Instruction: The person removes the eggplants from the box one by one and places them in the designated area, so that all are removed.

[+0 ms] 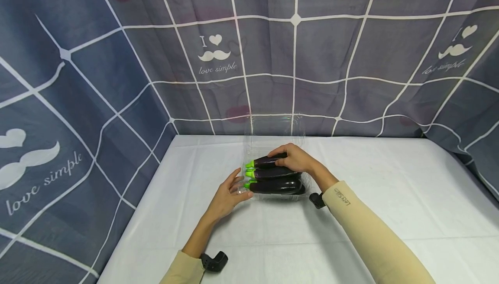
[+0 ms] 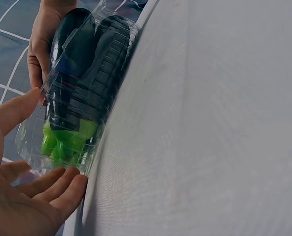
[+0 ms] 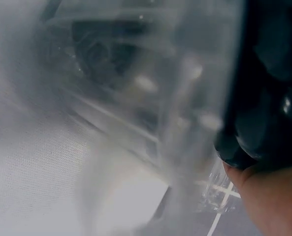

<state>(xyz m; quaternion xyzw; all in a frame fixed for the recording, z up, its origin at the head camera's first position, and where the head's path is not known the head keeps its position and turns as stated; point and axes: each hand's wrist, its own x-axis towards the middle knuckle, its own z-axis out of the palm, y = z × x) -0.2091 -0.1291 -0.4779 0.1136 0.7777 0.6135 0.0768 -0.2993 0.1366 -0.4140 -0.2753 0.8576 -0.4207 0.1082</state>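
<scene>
Several dark purple eggplants (image 1: 274, 186) with bright green caps lie side by side and stacked in a clear plastic clamshell container (image 2: 106, 73). My right hand (image 1: 298, 158) reaches over from the right and grips the farthest eggplant (image 1: 266, 162), thumb and fingers around its body. At the capped end, my left hand (image 1: 229, 195) is spread around the container's left side, its fairly straight fingers right at the plastic wall. In the left wrist view the green caps (image 2: 67, 142) show through the plastic between thumb and fingers. The right wrist view is largely blurred by close plastic.
The container's transparent lid (image 1: 274, 130) stands raised at the back, near the grey curtain (image 1: 265, 54) with white lines. A white cloth (image 1: 374, 197) covers the table. Black wrist devices (image 1: 214, 261) sit at both wrists.
</scene>
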